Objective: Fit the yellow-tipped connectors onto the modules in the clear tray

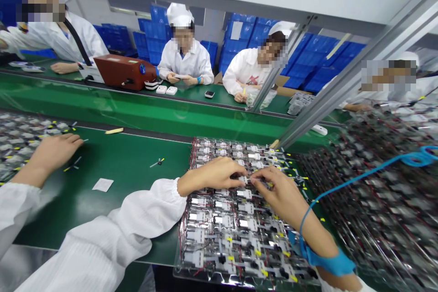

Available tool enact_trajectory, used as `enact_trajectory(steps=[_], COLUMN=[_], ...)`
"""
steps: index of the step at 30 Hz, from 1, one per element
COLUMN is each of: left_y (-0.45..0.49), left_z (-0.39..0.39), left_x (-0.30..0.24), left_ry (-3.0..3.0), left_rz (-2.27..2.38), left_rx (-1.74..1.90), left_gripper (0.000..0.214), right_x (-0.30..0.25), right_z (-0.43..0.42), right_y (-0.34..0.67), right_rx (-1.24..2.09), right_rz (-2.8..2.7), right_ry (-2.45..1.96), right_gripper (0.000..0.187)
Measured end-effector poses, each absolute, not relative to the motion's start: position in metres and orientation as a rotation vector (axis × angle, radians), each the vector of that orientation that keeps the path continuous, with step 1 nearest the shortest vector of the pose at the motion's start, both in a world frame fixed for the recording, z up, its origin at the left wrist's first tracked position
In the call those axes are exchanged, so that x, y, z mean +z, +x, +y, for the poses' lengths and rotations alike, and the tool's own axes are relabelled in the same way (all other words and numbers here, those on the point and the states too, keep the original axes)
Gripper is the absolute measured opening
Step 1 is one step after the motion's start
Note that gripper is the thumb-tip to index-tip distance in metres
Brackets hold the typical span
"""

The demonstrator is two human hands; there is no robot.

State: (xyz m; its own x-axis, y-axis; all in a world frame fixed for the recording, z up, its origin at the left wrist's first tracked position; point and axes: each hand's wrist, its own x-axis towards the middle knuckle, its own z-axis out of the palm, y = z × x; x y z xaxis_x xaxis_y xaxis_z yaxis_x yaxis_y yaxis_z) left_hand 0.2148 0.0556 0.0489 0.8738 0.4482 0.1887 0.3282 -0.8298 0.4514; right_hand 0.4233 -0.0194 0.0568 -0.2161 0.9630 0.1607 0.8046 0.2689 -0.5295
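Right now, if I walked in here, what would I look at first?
You'd probably see the big clear tray of small wired parts first, in the middle, under the left hand and right hand. Next comes the blue wrist strap at bottom right, with its blue cord. Far back, blue crates stand stacked behind a co-worker.

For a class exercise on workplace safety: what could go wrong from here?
The left hand and right hand work among thin wires in the clear tray, so a finger could snag and tug one loose. The blue wrist-strap cord runs loosely over the stacked trays and might catch. The tray's near corner seems to reach the green bench's edge, so a knock could tip it.
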Motion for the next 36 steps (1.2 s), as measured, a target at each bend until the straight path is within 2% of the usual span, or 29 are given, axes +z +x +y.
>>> enact_trajectory(steps=[21, 29, 34, 36], left_y=[0.216, 0.216, 0.217, 0.216], left_z=[0.056, 0.055, 0.052, 0.051], left_x=[0.044, 0.049, 0.048, 0.048], left_ry=[2.664, 2.641, 2.66, 2.669], left_rz=[0.586, 0.59, 0.607, 0.631], left_rx=[0.424, 0.409, 0.391, 0.407], left_gripper=[0.022, 0.024, 0.026, 0.034], right_x=[0.042, 0.041, 0.043, 0.044], right_z=[-0.014, -0.016, -0.021, -0.024], right_y=[0.424, 0.426, 0.438, 0.444], right_rx=[0.383, 0.232, 0.12, 0.115], right_rz=[-2.154, -2.16, -2.082, -2.067], right_ry=[-1.455, -1.488, -1.575, -1.598], right_gripper=[0.022, 0.017, 0.031, 0.032])
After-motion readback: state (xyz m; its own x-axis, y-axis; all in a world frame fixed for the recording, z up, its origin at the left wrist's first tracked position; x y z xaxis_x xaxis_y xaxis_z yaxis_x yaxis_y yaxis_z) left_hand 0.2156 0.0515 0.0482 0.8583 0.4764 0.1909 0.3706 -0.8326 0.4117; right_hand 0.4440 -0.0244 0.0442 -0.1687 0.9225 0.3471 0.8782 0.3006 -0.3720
